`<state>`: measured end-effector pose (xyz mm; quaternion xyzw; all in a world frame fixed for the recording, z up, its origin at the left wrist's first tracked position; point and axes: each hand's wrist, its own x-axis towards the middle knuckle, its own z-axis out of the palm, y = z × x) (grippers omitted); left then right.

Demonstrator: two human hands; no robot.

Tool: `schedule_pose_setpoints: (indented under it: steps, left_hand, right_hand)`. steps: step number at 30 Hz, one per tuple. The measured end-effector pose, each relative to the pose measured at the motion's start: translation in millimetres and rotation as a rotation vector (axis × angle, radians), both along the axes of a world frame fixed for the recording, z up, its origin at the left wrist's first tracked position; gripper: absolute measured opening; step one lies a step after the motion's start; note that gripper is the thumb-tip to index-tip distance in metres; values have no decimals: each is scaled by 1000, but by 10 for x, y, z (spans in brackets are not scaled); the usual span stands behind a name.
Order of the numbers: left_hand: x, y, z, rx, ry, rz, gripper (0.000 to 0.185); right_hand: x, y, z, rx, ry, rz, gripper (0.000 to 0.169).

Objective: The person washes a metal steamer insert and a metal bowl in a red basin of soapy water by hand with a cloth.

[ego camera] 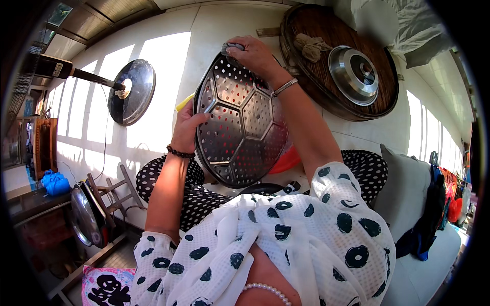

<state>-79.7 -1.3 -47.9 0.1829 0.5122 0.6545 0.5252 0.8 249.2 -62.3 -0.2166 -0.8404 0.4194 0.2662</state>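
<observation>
A round perforated metal steamer tray with raised hexagonal ridges is tilted up in front of me. My left hand grips its left rim, thumb over the face, with a bit of yellow cloth showing behind the fingers. At the top rim, my right hand presses a grey cloth or scouring pad against the edge. Red shows through the holes, and part of a red plastic item is visible below the tray, mostly hidden by it.
At right, a round wooden table holds a metal pot lid and a crumpled beige cloth. A fan's round base stands on the tiled floor at left. A wooden stool lies nearby. A grey sofa is at my right.
</observation>
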Motion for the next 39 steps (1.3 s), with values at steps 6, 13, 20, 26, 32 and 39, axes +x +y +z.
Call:
schedule_pose_setpoints:
  steps: [6,13,20,26,32,39]
  left_hand:
    - [50,50,68,38,-7,-30,38]
    - [-49,52,-24,113,-67,-29,29]
    - [-184,-129,-138,104,-84,21,27]
    - [-179,-150,-197,-31,-24,164,29]
    - [-285,-230,-257,-238,227,207,27]
    - [-198,-261,-259,-444,782,250,36]
  right_hand:
    - [12,111,-387,-86,99,-392,35]
    - [-59,-777,-544,12,329,-320,32]
    - [115,-1360,-578,180,276,-140,38]
    - [507,-712,-1784,-477,-342,-844,45]
    - [644,-1259,-1789,-351,-224,-702,42]
    - [-207,-1389,-711,-27,305,-187,35]
